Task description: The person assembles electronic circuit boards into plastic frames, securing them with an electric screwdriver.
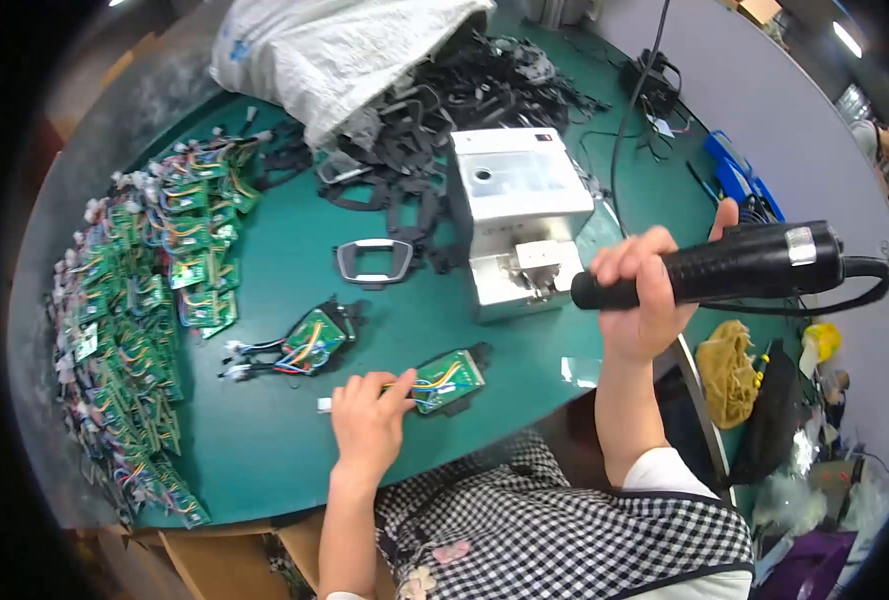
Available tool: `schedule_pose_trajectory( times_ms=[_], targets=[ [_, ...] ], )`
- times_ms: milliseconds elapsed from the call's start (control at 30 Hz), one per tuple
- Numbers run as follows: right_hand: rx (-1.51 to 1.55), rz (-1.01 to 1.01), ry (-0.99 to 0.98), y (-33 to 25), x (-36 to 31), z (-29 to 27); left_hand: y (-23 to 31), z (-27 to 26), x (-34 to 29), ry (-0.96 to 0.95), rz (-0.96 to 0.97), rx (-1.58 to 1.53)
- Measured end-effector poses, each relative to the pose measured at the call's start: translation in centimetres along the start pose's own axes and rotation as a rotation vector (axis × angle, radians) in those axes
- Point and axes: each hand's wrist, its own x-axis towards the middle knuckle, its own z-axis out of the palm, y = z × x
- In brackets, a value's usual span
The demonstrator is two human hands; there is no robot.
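The left hand (368, 415) pins down a green board (449, 381) on the counter (265, 440), the right hand (645, 290) grips a black power screwdriver (735, 268) up high, and many boards (135, 330) wait far left.

L hand (370, 415) on circuit board (448, 380), R hand (648, 295) grips electric screwdriver (725, 265).

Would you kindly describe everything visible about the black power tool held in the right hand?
The black power tool is a thick cylinder with a dull, grippy-looking body and a silvery band near its rear end. A black cable loops from that rear end. It lies almost level in the air, its front end pointing toward the silver box-shaped device on the green table. The right hand grips its front half; nothing else touches it.
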Motion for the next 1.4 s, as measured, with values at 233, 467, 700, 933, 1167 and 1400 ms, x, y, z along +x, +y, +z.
schedule_pose_trajectory(
  times_ms=[233, 467, 700, 933, 1167, 1400],
  targets=[
    [-0.24, 0.017, -0.189, 2.6, -0.2, -1.9, 0.2, 0.8, 0.3, 0.001, -0.015, -0.083],
    [-0.358, 0.217, -0.316, 2.8, 0.6, -0.7, 0.3, 0.7, 0.3, -0.007, -0.027, -0.099],
    [-0.059, 0.382, -0.163, 0.4, -5.6, 1.5, -0.3, 1.4, 0.6, 0.081, -0.013, -0.157],
    [-0.06, 0.436, -0.383, 2.5, -11.0, 4.4, -0.4, 2.2, 0.4, 0.134, -0.051, -0.154],
    [-0.158, 0.517, -0.526, 3.5, -11.4, 4.3, -0.2, 2.5, 0.3, 0.178, -0.07, -0.181],
    [-0.202, 0.569, -0.63, 4.7, -10.6, 5.0, -0.4, 2.0, 0.4, 0.119, -0.097, -0.197]
  ],
)
